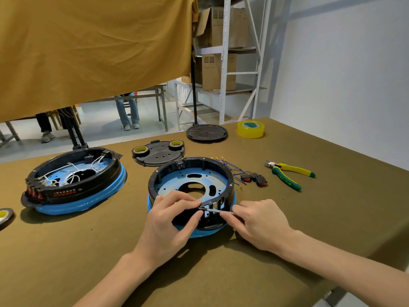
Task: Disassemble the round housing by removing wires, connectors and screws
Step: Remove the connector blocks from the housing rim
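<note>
Far left of the stripped round housing (192,191) sat a second housing (73,180), its white wires inside. Behind the stripped one lay a black cover plate (159,154). The stripped housing stood near the table's (332,218) front edge, under both hands. At its near wall the left hand (170,222) pinched the tip of a thin screwdriver (215,210), while the right hand (259,224) gripped its other end. To the housing's right lay loose blue wires with switches (252,178), then yellow-green pliers (287,173).
</note>
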`<state>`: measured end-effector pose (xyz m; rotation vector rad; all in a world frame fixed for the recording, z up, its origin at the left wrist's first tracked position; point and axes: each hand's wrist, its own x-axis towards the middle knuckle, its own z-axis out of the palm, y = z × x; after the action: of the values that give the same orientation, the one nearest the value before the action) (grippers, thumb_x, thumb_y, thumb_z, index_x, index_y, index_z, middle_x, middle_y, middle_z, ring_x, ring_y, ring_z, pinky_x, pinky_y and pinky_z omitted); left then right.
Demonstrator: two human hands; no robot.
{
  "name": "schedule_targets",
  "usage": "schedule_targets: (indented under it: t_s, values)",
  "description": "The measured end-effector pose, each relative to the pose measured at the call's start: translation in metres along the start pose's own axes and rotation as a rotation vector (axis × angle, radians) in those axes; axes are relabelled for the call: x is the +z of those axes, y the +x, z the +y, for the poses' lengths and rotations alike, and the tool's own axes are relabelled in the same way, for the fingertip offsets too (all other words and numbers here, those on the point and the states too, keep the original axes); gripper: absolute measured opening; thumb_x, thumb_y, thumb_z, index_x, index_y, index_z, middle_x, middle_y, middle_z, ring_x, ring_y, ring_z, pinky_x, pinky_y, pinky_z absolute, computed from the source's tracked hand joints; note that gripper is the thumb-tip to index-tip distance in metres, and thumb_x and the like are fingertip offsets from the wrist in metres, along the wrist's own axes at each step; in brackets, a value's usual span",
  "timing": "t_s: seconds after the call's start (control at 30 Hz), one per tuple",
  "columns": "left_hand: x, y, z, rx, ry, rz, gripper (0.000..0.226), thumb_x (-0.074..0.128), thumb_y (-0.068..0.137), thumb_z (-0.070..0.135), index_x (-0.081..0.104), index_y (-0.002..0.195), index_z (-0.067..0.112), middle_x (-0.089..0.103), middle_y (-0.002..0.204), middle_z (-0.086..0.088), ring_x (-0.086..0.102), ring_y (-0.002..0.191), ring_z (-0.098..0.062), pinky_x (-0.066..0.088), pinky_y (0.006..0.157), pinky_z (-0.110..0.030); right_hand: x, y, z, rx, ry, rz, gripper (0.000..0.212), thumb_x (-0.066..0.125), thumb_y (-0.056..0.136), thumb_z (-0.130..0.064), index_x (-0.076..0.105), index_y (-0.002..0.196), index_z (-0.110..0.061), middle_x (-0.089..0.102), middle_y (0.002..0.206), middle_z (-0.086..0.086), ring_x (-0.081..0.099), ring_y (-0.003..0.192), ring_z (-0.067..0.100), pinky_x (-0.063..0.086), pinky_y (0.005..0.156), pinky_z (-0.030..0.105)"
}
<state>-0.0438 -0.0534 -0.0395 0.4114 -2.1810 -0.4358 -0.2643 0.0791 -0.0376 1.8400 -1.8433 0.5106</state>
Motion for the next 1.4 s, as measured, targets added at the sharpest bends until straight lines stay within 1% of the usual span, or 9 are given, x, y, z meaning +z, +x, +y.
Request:
schedule_targets:
  t_s: [0.2,0.33,0.5,0.7,0.87,1.07,1.2,1.27,1.4]
  values:
    - [0.001,0.001,0.000,0.000,-0.010,0.003,0.029,0.069,0.091,0.042,0.078,0.110,0.021,0.069,0.111,0.013,0.065,0.104,-0.012,0.050,0.084,-0.031,-0.003,-0.002,0.000,0.004,-0.031,-0.007,0.063,0.026,0.107,-0.062,0.061,0.067,-0.028,0.047,0.055,-0.012,0.037,0.043,0.006,0.018,0.043,0.014]
    - [0.000,0.001,0.003,-0.015,-0.013,-0.006,0.031,0.068,0.090,0.043,0.078,0.109,0.021,0.070,0.111,0.013,0.065,0.103,-0.015,0.048,0.086,-0.028,-0.003,-0.001,0.000,-0.009,-0.055,-0.046,0.065,0.022,0.107,-0.062,0.060,0.068,-0.027,0.048,0.055,-0.011,0.039,0.043,0.007,0.020,0.042,0.017]
    - [-0.001,0.001,0.005,-0.023,-0.006,-0.006,0.029,0.072,0.090,0.040,0.078,0.109,0.019,0.070,0.111,0.011,0.065,0.103,-0.016,0.048,0.086,-0.025,-0.009,0.006,0.004,-0.064,-0.102,-0.058,0.065,0.022,0.107,-0.059,0.056,0.063,-0.027,0.045,0.051,-0.010,0.030,0.041,0.008,0.007,0.044,0.015]
    - [-0.001,0.001,0.006,-0.029,-0.006,-0.015,0.027,0.074,0.088,0.035,0.078,0.109,0.019,0.070,0.112,0.011,0.065,0.102,-0.019,0.048,0.085,-0.026,-0.005,0.007,0.006,-0.089,-0.086,-0.095,0.070,0.017,0.107,-0.060,0.056,0.062,-0.024,0.047,0.050,-0.009,0.036,0.040,0.009,0.014,0.042,0.018]
    - [-0.002,0.002,0.007,-0.022,-0.013,-0.019,0.026,0.073,0.089,0.036,0.078,0.110,0.020,0.070,0.111,0.012,0.064,0.102,-0.016,0.048,0.085,-0.028,-0.005,0.009,0.008,-0.104,-0.074,-0.187,0.078,0.005,0.103,-0.065,0.061,0.070,-0.023,0.052,0.057,-0.007,0.043,0.046,0.010,0.029,0.044,0.023]
    - [-0.003,0.002,0.008,-0.021,-0.012,-0.026,0.028,0.072,0.088,0.037,0.078,0.110,0.020,0.070,0.111,0.012,0.065,0.102,-0.016,0.047,0.086,-0.027,-0.007,0.012,0.009,-0.136,-0.067,-0.235,0.088,-0.011,0.097,-0.069,0.060,0.074,-0.023,0.053,0.060,-0.007,0.042,0.047,0.009,0.018,0.047,0.020]
    - [-0.004,0.002,0.009,-0.018,-0.011,-0.043,0.030,0.070,0.088,0.039,0.078,0.111,0.020,0.070,0.112,0.011,0.065,0.103,-0.017,0.047,0.088,-0.025,-0.010,0.016,0.012,-0.162,-0.090,-0.247,0.085,-0.011,0.097,-0.069,0.056,0.070,-0.023,0.049,0.057,-0.007,0.034,0.043,0.009,0.016,0.047,0.021]
    - [-0.005,0.002,0.009,-0.018,-0.013,-0.052,0.032,0.069,0.088,0.041,0.078,0.112,0.020,0.070,0.113,0.011,0.064,0.104,-0.017,0.046,0.088,-0.022,-0.012,0.018,0.012,-0.175,-0.114,-0.267,0.085,-0.012,0.097,-0.068,0.056,0.071,-0.023,0.049,0.058,-0.007,0.033,0.043,0.008,0.017,0.046,0.021]
    - [-0.006,0.001,0.009,-0.022,-0.019,-0.070,0.034,0.068,0.088,0.043,0.077,0.114,0.022,0.069,0.115,0.012,0.063,0.106,-0.017,0.045,0.090,-0.020,-0.014,0.020,0.013,-0.190,-0.125,-0.292,0.084,-0.009,0.098,-0.067,0.057,0.073,-0.022,0.050,0.058,-0.007,0.038,0.045,0.008,0.027,0.047,0.023]
